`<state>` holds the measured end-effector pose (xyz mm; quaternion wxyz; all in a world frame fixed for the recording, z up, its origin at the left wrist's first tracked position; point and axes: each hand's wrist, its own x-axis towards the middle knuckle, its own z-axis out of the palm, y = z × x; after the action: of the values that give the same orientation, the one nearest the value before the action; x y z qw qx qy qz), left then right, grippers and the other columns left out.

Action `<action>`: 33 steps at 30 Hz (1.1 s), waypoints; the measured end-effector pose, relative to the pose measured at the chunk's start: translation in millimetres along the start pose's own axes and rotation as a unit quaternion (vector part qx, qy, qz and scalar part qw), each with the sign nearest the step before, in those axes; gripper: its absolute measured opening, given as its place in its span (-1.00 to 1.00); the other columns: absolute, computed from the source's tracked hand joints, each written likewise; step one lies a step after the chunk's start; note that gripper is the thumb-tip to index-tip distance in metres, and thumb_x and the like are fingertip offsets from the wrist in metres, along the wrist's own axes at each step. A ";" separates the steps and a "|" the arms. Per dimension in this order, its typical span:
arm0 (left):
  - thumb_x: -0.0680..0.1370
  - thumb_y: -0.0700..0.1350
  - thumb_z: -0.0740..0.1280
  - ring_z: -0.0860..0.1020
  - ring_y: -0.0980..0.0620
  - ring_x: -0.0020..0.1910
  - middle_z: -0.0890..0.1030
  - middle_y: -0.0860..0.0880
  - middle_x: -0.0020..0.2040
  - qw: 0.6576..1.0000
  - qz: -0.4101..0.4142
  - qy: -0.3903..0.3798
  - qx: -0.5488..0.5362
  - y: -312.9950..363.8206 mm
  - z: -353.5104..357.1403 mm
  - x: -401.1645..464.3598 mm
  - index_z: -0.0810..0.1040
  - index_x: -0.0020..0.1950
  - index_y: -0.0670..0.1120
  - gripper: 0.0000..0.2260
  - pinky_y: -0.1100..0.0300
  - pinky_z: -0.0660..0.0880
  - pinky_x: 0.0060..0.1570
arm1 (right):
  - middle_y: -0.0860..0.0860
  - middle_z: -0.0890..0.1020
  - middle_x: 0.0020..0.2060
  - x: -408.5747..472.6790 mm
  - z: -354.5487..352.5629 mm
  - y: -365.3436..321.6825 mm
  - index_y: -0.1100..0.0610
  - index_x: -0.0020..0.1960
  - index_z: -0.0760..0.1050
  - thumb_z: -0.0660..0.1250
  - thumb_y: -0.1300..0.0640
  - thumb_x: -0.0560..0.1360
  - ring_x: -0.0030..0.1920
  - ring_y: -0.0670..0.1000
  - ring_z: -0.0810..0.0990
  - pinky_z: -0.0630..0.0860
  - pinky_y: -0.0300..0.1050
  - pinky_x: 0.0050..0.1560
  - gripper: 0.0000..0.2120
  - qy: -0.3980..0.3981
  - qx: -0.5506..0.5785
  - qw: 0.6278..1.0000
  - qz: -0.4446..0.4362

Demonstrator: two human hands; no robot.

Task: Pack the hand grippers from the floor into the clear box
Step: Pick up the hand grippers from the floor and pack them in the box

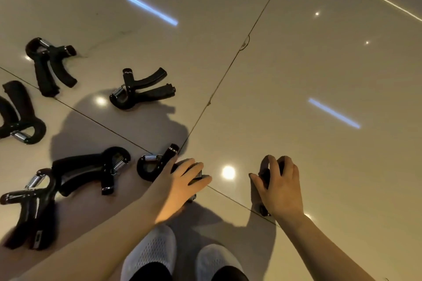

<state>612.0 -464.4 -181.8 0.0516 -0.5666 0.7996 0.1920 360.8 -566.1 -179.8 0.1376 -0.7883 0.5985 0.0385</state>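
Several black hand grippers with steel springs lie on the glossy beige tiled floor [296, 75]. My left hand [182, 180] covers the handles of one hand gripper [150, 165], fingers curled over it on the floor. My right hand [279, 187] is closed around another black hand gripper [265, 174], mostly hidden by my fingers. Other grippers lie to the left: one at the centre [137, 90], one at the far left top [49, 64], one at the left edge [19, 114], and two near my left forearm [91, 169] [32, 205]. No clear box is in view.
My two feet in white mesh shoes [182, 258] stand at the bottom centre. Dark grout lines cross the tiles, and ceiling lights reflect on the floor. The right half of the floor holds only reflections.
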 end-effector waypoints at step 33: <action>0.52 0.22 0.22 0.41 0.11 0.07 0.40 -0.12 0.15 0.873 -0.160 0.374 -0.268 7.8 -73.7 0.5 0.39 0.21 -0.03 -0.60 0.55 0.29 0.13 | -0.02 0.25 0.34 0.2 -100.5 -45.7 0.01 0.27 0.37 0.54 0.16 0.27 0.03 -0.11 0.47 0.43 -0.17 -0.03 -0.37 0.082 0.193 0.973 -0.095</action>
<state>614.5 -489.6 -112.1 -0.3753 -0.7087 0.5751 0.1618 394.0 -581.5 -75.7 0.2402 -0.8007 0.5263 -0.1557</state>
